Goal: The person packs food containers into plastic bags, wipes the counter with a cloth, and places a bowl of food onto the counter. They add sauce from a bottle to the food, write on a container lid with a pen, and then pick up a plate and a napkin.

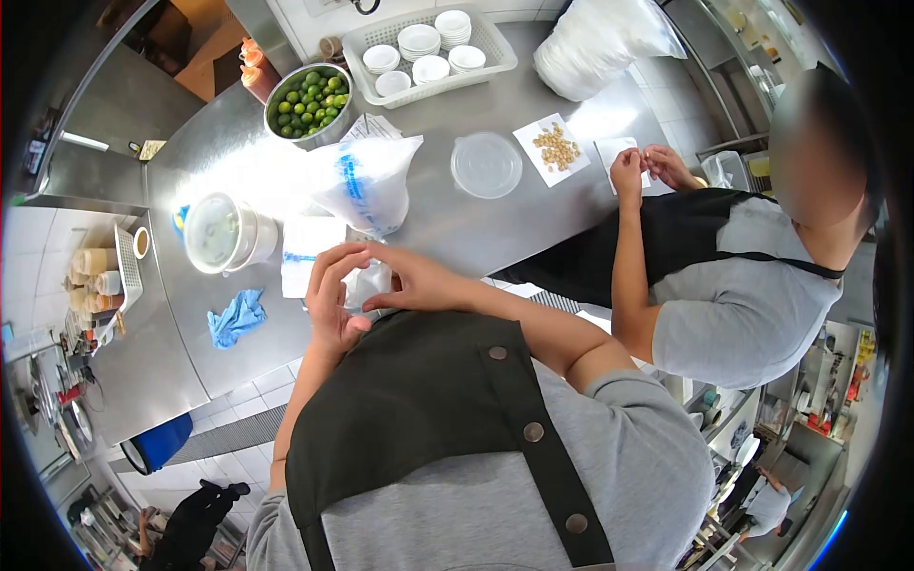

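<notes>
Both my hands are close together in front of my apron, at the near side of the steel table. Between them is a small, thin plastic bag (pixel 367 284). My left hand (pixel 331 290) curls around its left side, the thumb sticking out below. From the right, my right hand (pixel 414 278) grips it with bent fingers and thumb, and the fingertips of both hands meet at the top. Just beyond stands a larger white plastic bag (pixel 367 186) with blue print, and a white printed sheet or bag (pixel 309 249) lies to its left.
A co-worker's hands (pixel 647 169) work at the right, near peeled nuts or cloves (pixel 555 148) on paper. Around me are a round plastic lid (pixel 486 166), a bowl of green limes (pixel 307 103), a basket of white dishes (pixel 428 81), white tubs (pixel 227 233) and a blue cloth (pixel 238 319).
</notes>
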`<state>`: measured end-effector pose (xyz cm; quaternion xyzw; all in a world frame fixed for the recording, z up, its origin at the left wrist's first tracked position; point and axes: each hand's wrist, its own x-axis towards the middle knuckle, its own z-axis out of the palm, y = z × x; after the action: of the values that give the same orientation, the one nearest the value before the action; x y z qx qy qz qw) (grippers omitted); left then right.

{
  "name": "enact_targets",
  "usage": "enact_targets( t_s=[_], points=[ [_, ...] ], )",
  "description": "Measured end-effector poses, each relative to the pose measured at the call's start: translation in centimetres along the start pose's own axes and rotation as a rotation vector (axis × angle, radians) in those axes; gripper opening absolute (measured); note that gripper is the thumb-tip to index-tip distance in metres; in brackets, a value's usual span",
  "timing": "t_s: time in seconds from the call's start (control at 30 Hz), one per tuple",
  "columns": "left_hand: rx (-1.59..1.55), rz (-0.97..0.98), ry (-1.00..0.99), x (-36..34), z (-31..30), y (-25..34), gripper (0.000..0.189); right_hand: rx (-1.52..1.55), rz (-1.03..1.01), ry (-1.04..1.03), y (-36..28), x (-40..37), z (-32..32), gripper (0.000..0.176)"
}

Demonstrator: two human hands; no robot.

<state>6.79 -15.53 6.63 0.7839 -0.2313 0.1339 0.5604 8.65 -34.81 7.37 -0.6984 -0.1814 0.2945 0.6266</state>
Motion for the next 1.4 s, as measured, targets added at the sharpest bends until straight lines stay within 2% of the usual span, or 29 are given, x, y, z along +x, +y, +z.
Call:
enact_targets(
  t_s=[0.07, 0.1, 0.2, 0.23, 0.3, 0.33, 0.37, 0.47, 0.6, 0.67, 0.8, 1.0, 1.1, 1.3, 1.4],
  points=[
    [0.069, 0.148, 0.024, 0.9, -0.4, 0.3, 0.091, -0.129, -0.151, -0.010, 1.3, 0.9, -0.2, 0.019],
    [0.023, 0.106, 0.033, 0.9, -0.9, 0.9, 0.078, -0.194, -0.225, -0.016, 1.7, 1.1, -0.3, 0.015],
    [0.268, 0.082, 0.024, 2.9, -1.7, 3.3, 0.069, -0.144, -0.383, 0.172, 0.3, -0.2, -0.8, 0.014],
    [0.244, 0.071, 0.015, 3.9, -1.9, 4.4, 0.065, -0.164, -0.403, 0.204, 0.0, -0.6, -1.0, 0.013],
    [0.273, -0.045, -0.111, 3.4, -3.3, 3.9, 0.055, -0.198, -0.445, 0.263, -0.5, -1.2, -1.5, 0.012],
    [0.288, -0.105, -0.173, 3.3, -3.9, 3.9, 0.050, -0.216, -0.422, 0.264, -1.0, -1.6, -1.8, 0.012],
    [0.276, -0.151, -0.132, 3.4, -3.9, 4.3, 0.042, -0.236, -0.399, 0.267, -1.8, -2.1, -2.2, 0.011],
    [0.218, -0.238, -0.100, 2.7, -4.9, 3.6, 0.033, -0.284, -0.402, 0.302, -2.6, -2.7, -3.1, 0.012],
    [0.209, -0.205, -0.055, 2.4, -5.4, 3.7, 0.021, -0.399, -0.454, 0.287, -3.7, -3.0, -4.0, 0.014],
    [0.204, -0.161, -0.070, 3.0, -5.5, 4.8, 0.018, -0.417, -0.390, 0.251, -5.3, -3.3, -3.6, 0.014],
    [0.174, -0.125, -0.128, 3.6, -4.8, 6.6, 0.017, -0.400, -0.336, 0.177, -7.0, -3.0, -2.3, 0.015],
    [0.202, -0.017, -0.078, 4.3, -4.9, 6.4, 0.017, -0.333, -0.470, 0.284, -6.2, -1.8, -1.9, 0.013],
    [0.219, 0.003, -0.092, 4.3, -5.1, 6.6, 0.018, -0.258, -0.436, 0.356, -7.2, -2.1, -1.7, 0.011],
    [0.263, -0.016, -0.165, 4.2, -5.2, 6.5, 0.018, -0.386, -0.471, 0.258, -6.9, -2.1, -2.3, 0.014],
    [0.207, 0.015, -0.078, 4.5, -4.9, 6.2, 0.020, -0.425, -0.426, 0.178, -7.6, -2.1, -2.3, 0.016]
  ],
)
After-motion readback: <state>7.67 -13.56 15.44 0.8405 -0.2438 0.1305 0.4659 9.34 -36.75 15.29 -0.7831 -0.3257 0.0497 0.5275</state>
